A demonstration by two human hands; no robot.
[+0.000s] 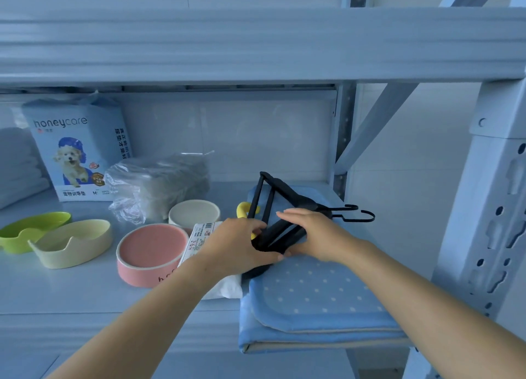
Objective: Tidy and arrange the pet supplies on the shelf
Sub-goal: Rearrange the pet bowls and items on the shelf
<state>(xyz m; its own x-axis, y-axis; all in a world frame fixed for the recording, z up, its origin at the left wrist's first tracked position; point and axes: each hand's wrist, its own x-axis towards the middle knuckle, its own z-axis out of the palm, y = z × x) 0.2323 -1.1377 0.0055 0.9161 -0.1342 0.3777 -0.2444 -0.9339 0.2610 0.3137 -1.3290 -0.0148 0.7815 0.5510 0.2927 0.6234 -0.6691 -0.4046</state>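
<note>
A bundle of black hangers lies on a folded blue dotted pet mat at the right end of the shelf, hooks pointing right. My left hand grips the near end of the hangers from the left. My right hand rests on top of them with fingers extended. A yellow object peeks out behind the hangers, mostly hidden. A white labelled packet lies partly under my left wrist.
A pink bowl, a cream bowl, a pale yellow dish and a green dish sit left. Behind stand a honeycare pad pack, a clear plastic bag and folded white pads. Shelf upright at right.
</note>
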